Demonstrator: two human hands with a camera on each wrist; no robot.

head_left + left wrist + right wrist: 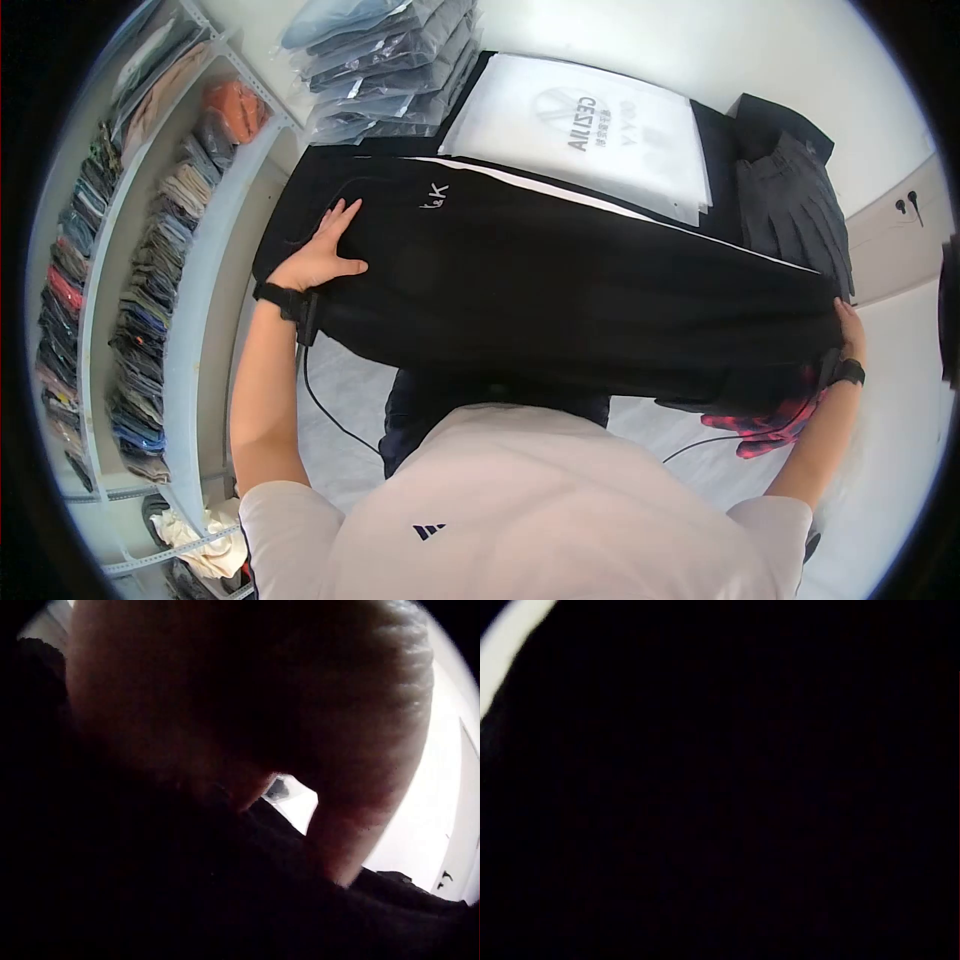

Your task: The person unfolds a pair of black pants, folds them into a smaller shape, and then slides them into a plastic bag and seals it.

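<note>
Black trousers [590, 280] with a white side stripe and a small white logo lie folded lengthwise across the table. Near their waist end my left hand [318, 258] rests on the cloth, fingers and thumb spread. In the left wrist view the same hand [247, 697] arches over the dark fabric, fingertips touching it. My right hand [850, 328] holds the leg end at the far right, its fingers partly hidden by the cloth. Black fabric [735, 795] fills nearly all of the right wrist view, and no hand shows there.
Behind the trousers lie white printed plastic bags [570, 130] and a stack of bagged garments [390, 75]. A grey pleated garment [795, 210] sits back right. Red-and-black checked cloth [765, 428] hangs below the right end. Shelves [200, 290] of folded clothes stand left.
</note>
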